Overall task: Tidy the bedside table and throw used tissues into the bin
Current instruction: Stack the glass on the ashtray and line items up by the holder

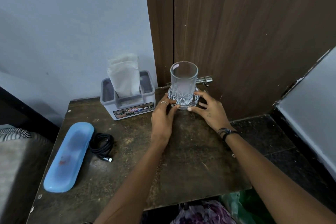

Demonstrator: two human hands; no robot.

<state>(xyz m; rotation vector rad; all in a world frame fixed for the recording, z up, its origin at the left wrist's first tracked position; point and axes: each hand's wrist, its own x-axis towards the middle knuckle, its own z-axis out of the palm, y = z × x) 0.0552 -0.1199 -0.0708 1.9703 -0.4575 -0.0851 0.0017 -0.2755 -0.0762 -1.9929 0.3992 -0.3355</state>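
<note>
A clear cut-glass tumbler (pixel 183 80) stands upright on a glass coaster (pixel 196 97) at the back of the dark wooden bedside table (pixel 138 165). My left hand (pixel 162 116) holds the coaster's left edge with its fingertips. My right hand (pixel 211 109) touches the coaster's right and front edge, fingers spread. Left of the glass, a grey tissue holder (pixel 131 103) has white tissues (pixel 124 76) standing up out of it. No loose tissue lies on the table. A green-lined bin (pixel 236 203) shows below the table's front right corner.
A long blue plastic case (pixel 70 156) lies at the table's left side, with a coiled black cable (pixel 102 145) beside it. A brown door (pixel 245 32) with a metal latch (pixel 205 80) stands right behind the glass. A bed edge (pixel 12 160) is at the left.
</note>
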